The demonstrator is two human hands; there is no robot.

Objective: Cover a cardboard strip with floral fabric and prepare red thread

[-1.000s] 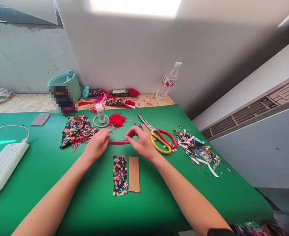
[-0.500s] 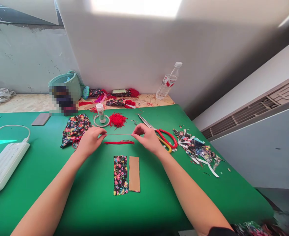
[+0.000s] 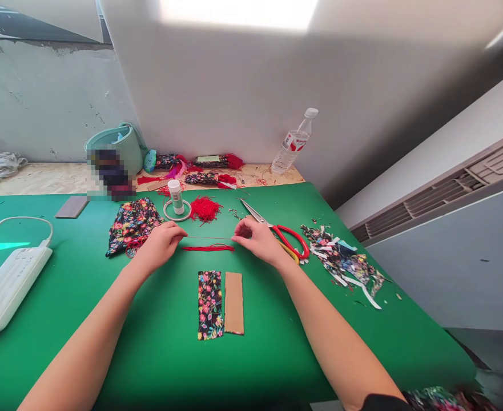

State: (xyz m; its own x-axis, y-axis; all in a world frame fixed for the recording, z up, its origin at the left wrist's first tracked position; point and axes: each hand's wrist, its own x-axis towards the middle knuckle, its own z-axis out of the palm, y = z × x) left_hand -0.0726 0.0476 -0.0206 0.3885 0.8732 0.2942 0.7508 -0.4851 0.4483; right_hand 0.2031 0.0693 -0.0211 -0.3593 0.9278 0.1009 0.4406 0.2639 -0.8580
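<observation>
A thin red thread [image 3: 210, 237] is stretched level between my left hand [image 3: 164, 242] and my right hand [image 3: 255, 240], each pinching one end. Just below it, a bundle of red threads [image 3: 208, 248] lies flat on the green mat [image 3: 157, 354]. Nearer to me, a floral fabric strip [image 3: 209, 305] and a brown card strip [image 3: 234, 302] lie side by side. Folded floral cloth [image 3: 133, 222] is beside my left hand. Scissors with red and yellow handles [image 3: 292, 238] lie partly behind my right hand.
Behind the hands are a glue stick [image 3: 175, 197] in a ring and a red thread pile [image 3: 206, 209]. Fabric scraps [image 3: 345, 260] lie at right, a power strip [image 3: 17, 285] at left. A water bottle [image 3: 294, 142] and a teal basket [image 3: 127, 145] stand at the back.
My right hand has shifted very slightly to the right and down, and the thread between the hands sits a little lower. Both pinches remain closed.
</observation>
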